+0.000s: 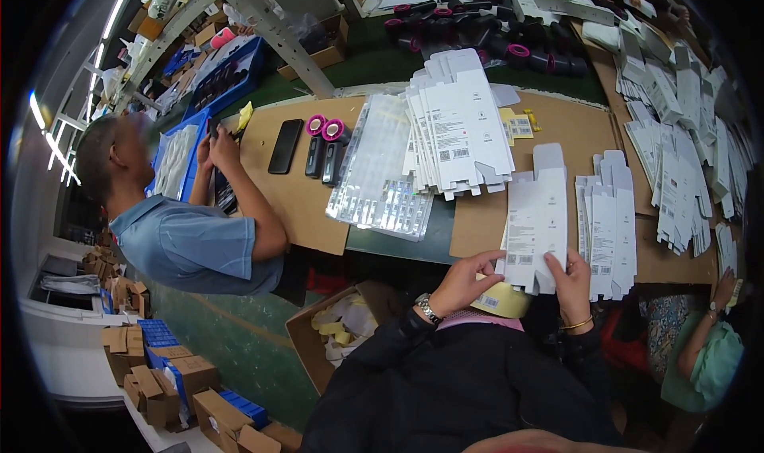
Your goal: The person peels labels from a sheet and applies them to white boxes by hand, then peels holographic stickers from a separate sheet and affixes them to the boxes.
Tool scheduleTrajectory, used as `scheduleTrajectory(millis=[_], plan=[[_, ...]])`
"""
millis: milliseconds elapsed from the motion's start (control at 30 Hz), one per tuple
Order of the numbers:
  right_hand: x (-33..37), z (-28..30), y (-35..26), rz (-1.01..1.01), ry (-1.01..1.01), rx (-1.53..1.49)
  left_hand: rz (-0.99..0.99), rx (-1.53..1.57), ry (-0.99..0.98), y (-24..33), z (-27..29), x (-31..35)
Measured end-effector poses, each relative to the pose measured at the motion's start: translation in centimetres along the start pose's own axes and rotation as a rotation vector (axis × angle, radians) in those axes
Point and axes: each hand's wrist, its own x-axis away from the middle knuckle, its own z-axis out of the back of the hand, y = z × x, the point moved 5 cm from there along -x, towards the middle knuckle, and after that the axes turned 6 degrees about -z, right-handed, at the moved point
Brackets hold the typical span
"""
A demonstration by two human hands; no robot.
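Note:
A flat white folding carton, printed on its face, lies at the table's front edge before me. My right hand grips its lower right corner, thumb on top. My left hand is closed at the lower left corner, pinching a curved strip of yellow backing with labels that hangs below the carton over my lap. Whether these fingers also hold the carton cannot be made out. Just right of the carton is a smaller stack of flat cartons. Farther off, a taller fanned stack rests beside clear sticker sheets.
Left on the cardboard-covered table lie a black phone and two dark cylindrical devices with pink rings. A person in a blue shirt works there. An open box of yellow scraps stands below. More cartons pile up right, near another person's arm.

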Motion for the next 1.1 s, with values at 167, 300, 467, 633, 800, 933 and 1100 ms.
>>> scheduleTrajectory(millis=[167, 300, 467, 633, 800, 933, 1100], plan=[[1.2, 2.9, -1.7, 0.085, 0.219, -0.013, -0.032, 0.024, -0.047, -0.8, -0.4, 0.3], [2.6, 6.9, -4.0, 0.211, 0.447, 0.068, -0.020, 0.066, -0.052, -0.9, -1.0, -0.4], [2.6, 10.1, -5.1, 0.258, 0.640, 0.156, 0.083, 0.130, -0.089, -1.1, -0.6, 0.7], [2.7, 14.3, -3.8, 0.231, 0.739, 0.270, 0.025, 0.112, -0.098, -0.5, -1.0, 0.1], [5.2, 10.7, -8.5, 0.565, 0.863, 0.947, 0.075, 0.032, -0.150, 0.7, -0.8, -0.6], [4.6, 2.6, -7.0, 0.340, 0.049, 0.345, -0.004, 0.111, -0.136, 2.9, -0.8, -0.7], [4.4, -3.4, -5.6, 0.436, -0.300, 0.328, -0.061, 0.148, -0.114, 4.2, 0.5, -0.6]])
